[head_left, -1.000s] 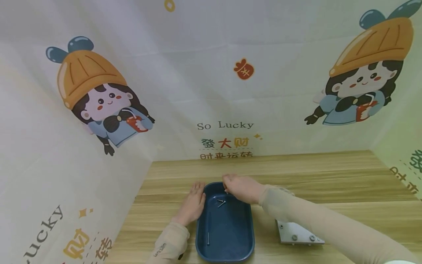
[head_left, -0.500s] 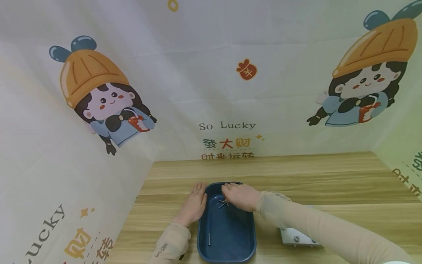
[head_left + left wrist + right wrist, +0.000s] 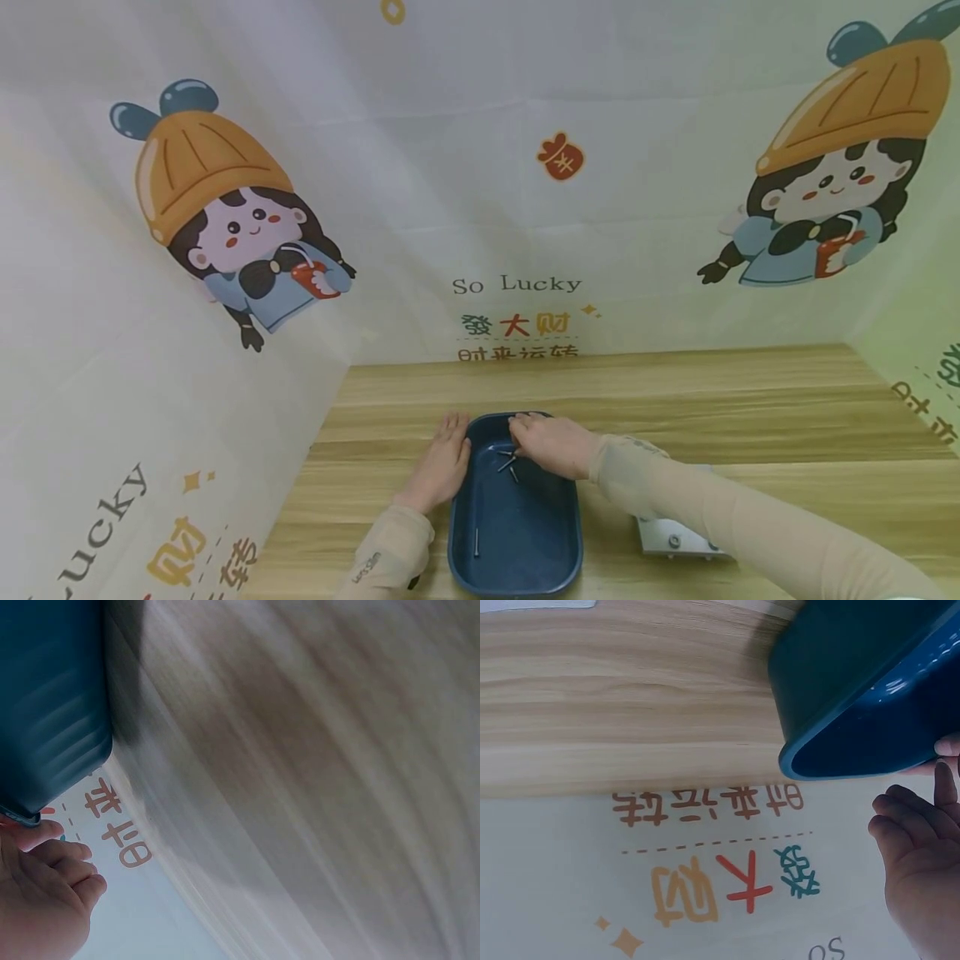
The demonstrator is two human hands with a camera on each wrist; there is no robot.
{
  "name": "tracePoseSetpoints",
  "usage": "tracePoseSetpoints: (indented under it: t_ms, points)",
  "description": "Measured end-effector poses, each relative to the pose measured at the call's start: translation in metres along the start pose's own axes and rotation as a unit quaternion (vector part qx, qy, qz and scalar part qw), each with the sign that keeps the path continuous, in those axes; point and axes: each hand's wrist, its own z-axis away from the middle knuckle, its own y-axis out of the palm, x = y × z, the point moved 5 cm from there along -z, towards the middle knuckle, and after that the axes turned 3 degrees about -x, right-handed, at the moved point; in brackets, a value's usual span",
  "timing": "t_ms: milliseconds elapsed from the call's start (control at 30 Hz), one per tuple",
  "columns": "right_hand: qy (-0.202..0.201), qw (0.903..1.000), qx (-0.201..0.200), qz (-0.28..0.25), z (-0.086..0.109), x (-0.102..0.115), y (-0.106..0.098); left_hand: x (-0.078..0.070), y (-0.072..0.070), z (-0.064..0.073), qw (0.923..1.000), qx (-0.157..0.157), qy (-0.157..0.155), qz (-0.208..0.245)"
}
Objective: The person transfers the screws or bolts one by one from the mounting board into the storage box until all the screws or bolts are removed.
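Observation:
A dark blue rectangular tray (image 3: pixel 517 533) stands on the wooden table in the head view. Along its far left side lies my left hand (image 3: pixel 441 467), holding the rim with the thumb at its edge; the left wrist view shows bent fingers (image 3: pixel 71 870) by the rim's corner. Over the tray's far right part is my right hand (image 3: pixel 553 442), fingertips pointing down inside the rim. In the right wrist view its fingers (image 3: pixel 915 817) are bent near the rim; what they may pinch is hidden. Several slim metal screws (image 3: pixel 513 474) lie below the right fingertips, and another screw (image 3: pixel 476 543) lies nearer me.
To the tray's right, partly under my right forearm, a silvery metal plate (image 3: pixel 663 533) with bolts sits on the table (image 3: pixel 780 400). A printed cloth (image 3: pixel 420 208) with cartoon figures hangs behind and at both sides.
My right hand has moved slightly down into the tray from its far rim. One more screw now lies loose below its fingertips. My left hand stays at the rim.

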Motion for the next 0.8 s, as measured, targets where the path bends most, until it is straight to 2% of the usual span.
tracePoseSetpoints:
  t_ms: [267, 567, 800]
  points:
    - [0.042, 0.9963, -0.002, -0.075, 0.014, -0.018, -0.012, -0.001, 0.001, 0.000, 1.0000, -0.002, 0.001, 0.002]
    - [0.014, 0.9969, -0.051, -0.058, 0.042, -0.038, -0.027, -0.001, 0.000, -0.001, 1.0000, -0.004, 0.000, 0.000]
    - [0.057, 0.9941, -0.058, -0.072, 0.073, -0.057, -0.028, 0.000, 0.001, -0.001, 1.0000, -0.005, 0.001, -0.001]
